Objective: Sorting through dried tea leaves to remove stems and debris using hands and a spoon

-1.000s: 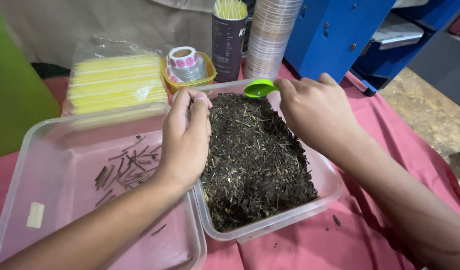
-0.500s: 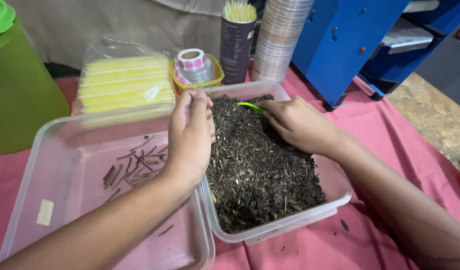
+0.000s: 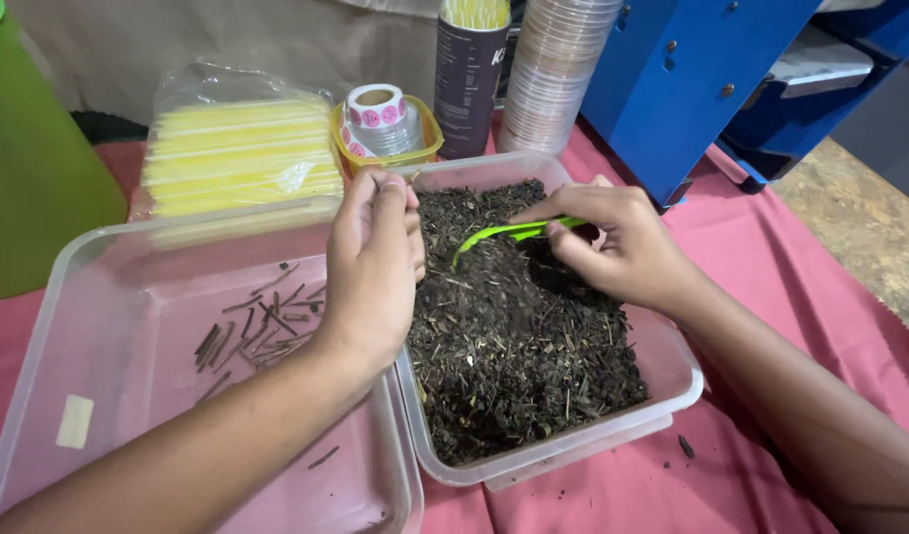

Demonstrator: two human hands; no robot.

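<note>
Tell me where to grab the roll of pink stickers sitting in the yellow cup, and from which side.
Grip the sticker roll by its outer wall near the top, coming straight down from above. It stands upright with its core hole facing up, and its lower part sits inside the yellow cup, so only the upper band is free; the sides lower down are walled in.

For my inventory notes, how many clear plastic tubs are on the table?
2. One tub at the left holds a few brown sticks; the other tub, beside it at the right, holds dark dried leaves.
</note>
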